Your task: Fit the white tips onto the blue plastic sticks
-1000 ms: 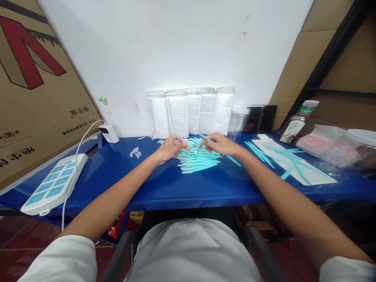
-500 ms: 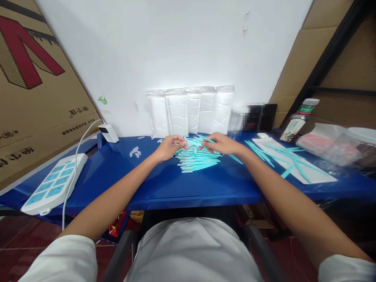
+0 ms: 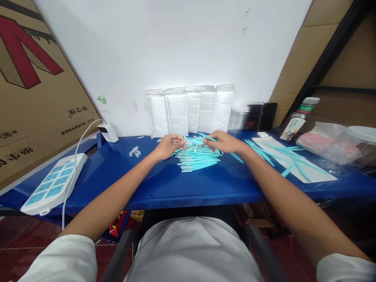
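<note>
A heap of thin turquoise sticks (image 3: 199,160), several with pale ends, lies at the middle of the blue table. My left hand (image 3: 172,145) is at the heap's left side, thumb and fingers pinched together; whatever is between them is too small to make out. At the upper right of the heap, my right hand (image 3: 219,141) is closed on a thin turquoise stick (image 3: 206,136), which points up and left past the fingers. Small white pieces (image 3: 135,151) lie scattered on the table left of my left hand.
White padded envelopes (image 3: 192,109) stand against the wall behind the heap. More turquoise sticks lie around a white sheet (image 3: 319,175) at right, near a bottle (image 3: 295,123) and clear jars. A power strip (image 3: 54,183) with a white cable sits at the left.
My right hand has shifted slightly up and right, keeping the turquoise stick. My left hand has moved slightly left, so the gap between the hands is a little wider.
</note>
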